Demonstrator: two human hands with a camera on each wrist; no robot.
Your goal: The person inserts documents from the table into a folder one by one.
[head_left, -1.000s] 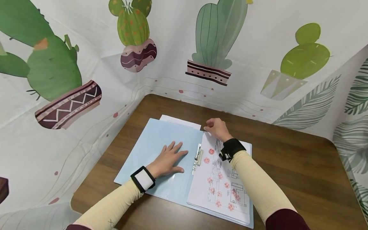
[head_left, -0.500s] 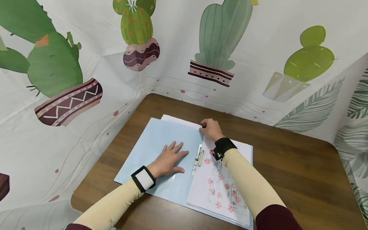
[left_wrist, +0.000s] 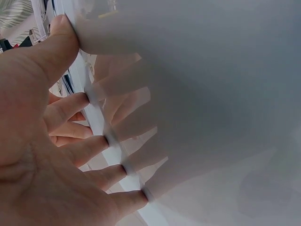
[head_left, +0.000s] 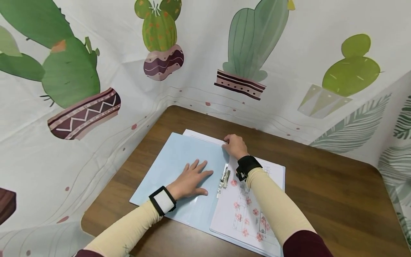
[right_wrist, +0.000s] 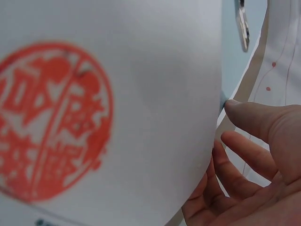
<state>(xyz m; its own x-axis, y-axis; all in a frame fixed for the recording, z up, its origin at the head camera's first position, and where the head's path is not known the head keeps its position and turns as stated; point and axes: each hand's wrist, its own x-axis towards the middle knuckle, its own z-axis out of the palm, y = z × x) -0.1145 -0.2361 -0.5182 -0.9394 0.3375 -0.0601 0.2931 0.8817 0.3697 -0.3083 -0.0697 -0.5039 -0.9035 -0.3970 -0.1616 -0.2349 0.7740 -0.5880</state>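
Observation:
A light blue folder [head_left: 179,150] lies opened flat on the table, a metal lever clip [head_left: 223,180] along its spine. My left hand [head_left: 190,180] rests on its left cover with fingers spread; in the left wrist view, the glossy surface reflects the fingers [left_wrist: 96,146]. On the right side is a stack of white papers [head_left: 231,217] with red stamps and line drawings. Beyond the folder's top edge sticks out a white sheet [head_left: 203,136]. My right hand [head_left: 236,146] pinches that sheet's right end near the spine, thumb [right_wrist: 247,115] on top, other fingers curled at the edge.
The brown wooden table [head_left: 337,192] has rounded corners and extends to the right of the folder. White cloth printed with cacti [head_left: 247,43] and leaves hangs along its back and left side. A dark wooden corner [head_left: 6,205] shows at far left.
My right hand has moved left and slightly down, from above the papers to the end of the protruding sheet. My left hand keeps its place on the cover. The head view has shifted slightly.

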